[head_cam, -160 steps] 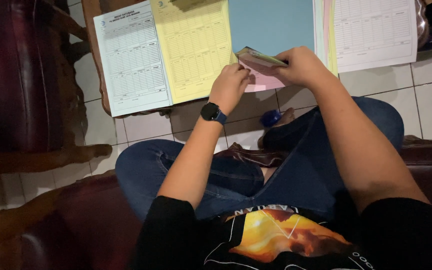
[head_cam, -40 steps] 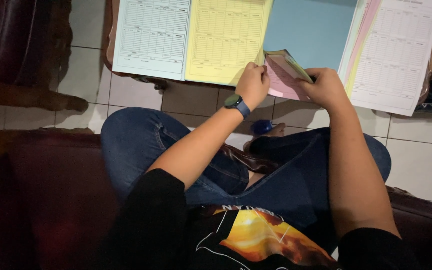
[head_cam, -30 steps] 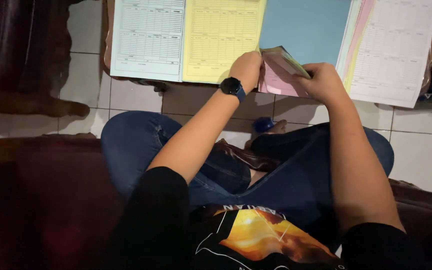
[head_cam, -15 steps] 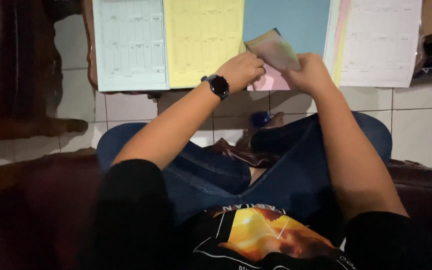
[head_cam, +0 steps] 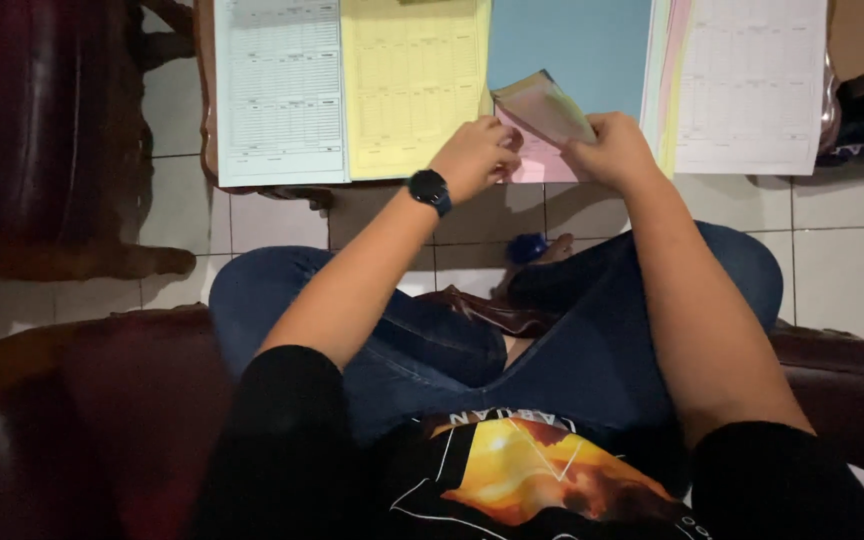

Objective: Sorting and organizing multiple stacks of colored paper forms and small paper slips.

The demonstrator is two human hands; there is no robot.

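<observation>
A seated person's left hand (head_cam: 472,157) and right hand (head_cam: 610,148) pinched a small bundle of coloured slips (head_cam: 544,108) between fingers and thumbs, holding it at the near edge of the table (head_cam: 206,120), over a blue sheet (head_cam: 572,40). A yellow form (head_cam: 412,85) and a white form (head_cam: 277,90) lay to the left, another white form (head_cam: 747,85) to the right

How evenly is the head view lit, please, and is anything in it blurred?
Head view: the paper sheets are brightly lit; the armchair at left sinks into deep shadow. The left hand, right hand and their small paper stack look slightly soft. No glare shows.
</observation>
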